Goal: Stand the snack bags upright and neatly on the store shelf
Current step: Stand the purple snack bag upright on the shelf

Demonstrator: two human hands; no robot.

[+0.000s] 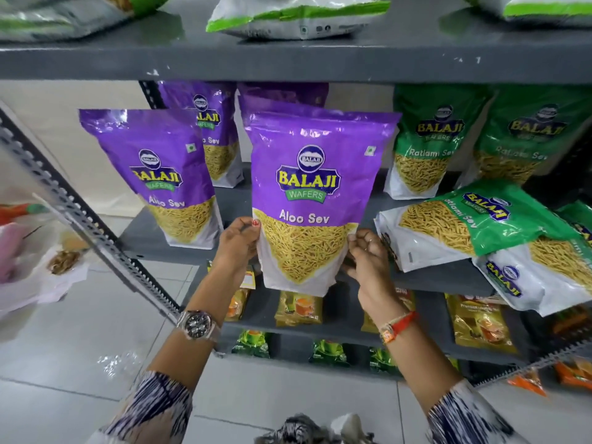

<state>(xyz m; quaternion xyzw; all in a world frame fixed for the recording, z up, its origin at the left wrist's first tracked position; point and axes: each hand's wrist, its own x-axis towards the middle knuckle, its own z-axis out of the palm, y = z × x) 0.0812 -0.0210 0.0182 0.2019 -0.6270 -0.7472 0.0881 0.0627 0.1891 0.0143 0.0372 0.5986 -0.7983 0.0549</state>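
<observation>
A purple Aloo Sev bag [315, 193] stands upright at the front of the grey shelf [442, 278], in the middle. My left hand [238, 241] grips its lower left edge, and my right hand [365, 248] pinches its lower right edge. Another purple bag [153, 174] stands upright to the left, with a third [214, 136] behind it. At the right, two green Ratlami Sev bags [426, 145] stand upright at the back. In front of them a green bag [474, 225] lies flat on its side, overlapping a second lying bag [551, 277] at the shelf's right front.
The shelf above [288, 62] holds flat white and green bags. Lower shelves carry yellow packets [299, 307] and green packets [251, 344]. A slotted metal upright [80, 213] runs diagonally at the left. White bags [41, 277] lie on the tiled floor.
</observation>
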